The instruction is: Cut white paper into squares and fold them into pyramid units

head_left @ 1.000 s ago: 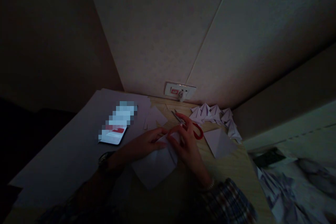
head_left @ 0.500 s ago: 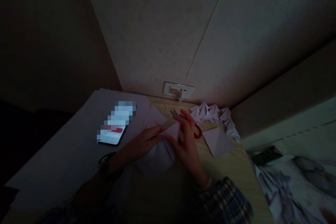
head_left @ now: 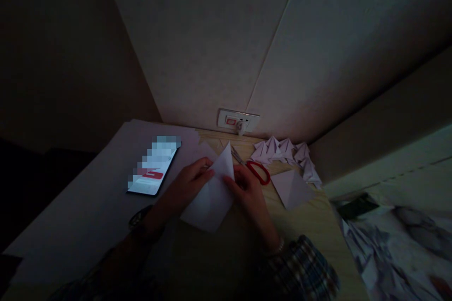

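Paper point(head_left: 213, 200) is pinched by the left grip point(head_left: 190, 181) and right grip point(head_left: 250, 189) on its two sides, over the counter point(head_left: 296, 230). It should be light, bendy and easy to rip, so the edges seem good to hold softly. It looks pale, with a pointy top near red scissors point(head_left: 267, 178).

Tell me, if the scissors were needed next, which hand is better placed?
Likely the right hand: it is beside the scissors' red handles, while the left hand is farther away, across the folded paper. Both hands hold that paper, though.
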The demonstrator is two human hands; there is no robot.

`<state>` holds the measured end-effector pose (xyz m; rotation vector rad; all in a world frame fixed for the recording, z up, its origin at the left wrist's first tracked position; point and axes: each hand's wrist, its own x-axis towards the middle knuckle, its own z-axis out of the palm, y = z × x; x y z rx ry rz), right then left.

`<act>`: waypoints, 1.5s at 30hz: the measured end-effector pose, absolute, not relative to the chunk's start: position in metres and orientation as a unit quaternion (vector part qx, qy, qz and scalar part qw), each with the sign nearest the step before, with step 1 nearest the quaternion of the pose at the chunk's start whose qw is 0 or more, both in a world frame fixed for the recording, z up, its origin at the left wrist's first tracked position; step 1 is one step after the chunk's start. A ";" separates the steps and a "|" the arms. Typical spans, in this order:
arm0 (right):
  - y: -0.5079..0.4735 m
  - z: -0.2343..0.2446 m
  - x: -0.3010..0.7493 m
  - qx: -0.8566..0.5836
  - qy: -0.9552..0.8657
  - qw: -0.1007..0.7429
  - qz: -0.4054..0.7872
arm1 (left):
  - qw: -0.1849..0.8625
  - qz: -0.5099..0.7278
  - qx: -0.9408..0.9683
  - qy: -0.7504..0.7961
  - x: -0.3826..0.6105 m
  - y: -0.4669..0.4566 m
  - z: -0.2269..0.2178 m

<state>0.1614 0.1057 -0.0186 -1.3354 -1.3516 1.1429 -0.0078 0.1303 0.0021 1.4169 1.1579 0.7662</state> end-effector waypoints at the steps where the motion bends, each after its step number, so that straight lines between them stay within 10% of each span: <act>1: 0.106 -0.019 0.162 -0.541 -0.547 0.443 0.460 | 0.534 0.320 0.609 0.491 -0.008 0.131 0.002; 45: 0.108 -0.020 0.162 -0.553 -0.500 0.468 0.474 | 0.450 0.326 0.645 0.524 -0.011 0.134 0.004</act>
